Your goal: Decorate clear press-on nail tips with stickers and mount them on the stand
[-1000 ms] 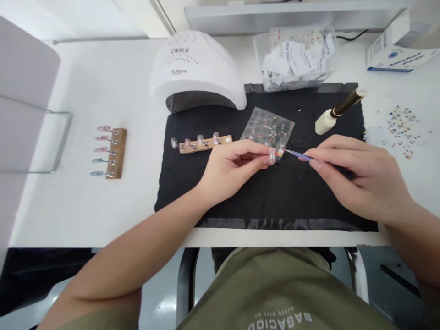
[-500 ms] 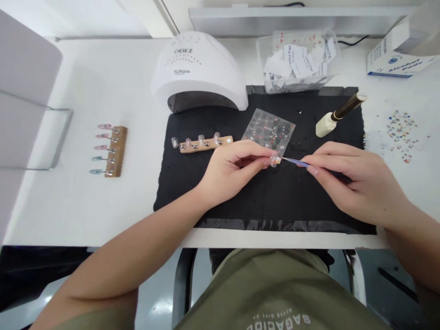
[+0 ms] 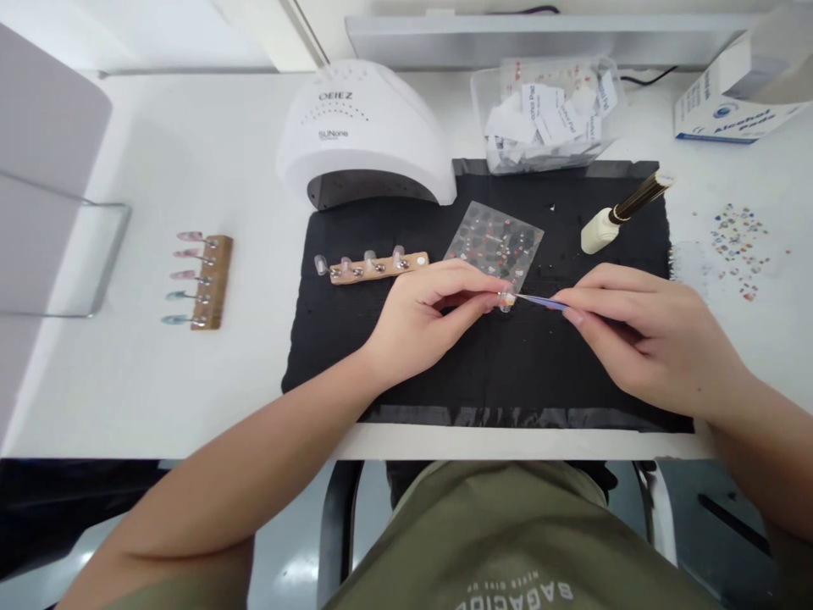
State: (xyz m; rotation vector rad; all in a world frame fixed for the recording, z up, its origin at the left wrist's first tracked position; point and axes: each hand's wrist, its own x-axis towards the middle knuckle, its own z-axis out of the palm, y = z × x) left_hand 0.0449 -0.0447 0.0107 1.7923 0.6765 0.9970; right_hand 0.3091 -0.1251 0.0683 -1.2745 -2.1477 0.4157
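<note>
A white work table stretches ahead of me, with a black mat laid over it. Above the mat, my left hand pinches a small, glossy press-on nail tip firmly between thumb and fingers. My right hand is closed around slim blue tweezers, whose long axis runs almost level toward the left. Their point meets the nail tip's right side, so the nail lies directly left of that grip. Its pale surface has a faint touch of colour, too small to make out. Just beyond are a sheet of nail stickers and a wooden stick of nail tips. Farther off sits a white UV nail lamp.
</note>
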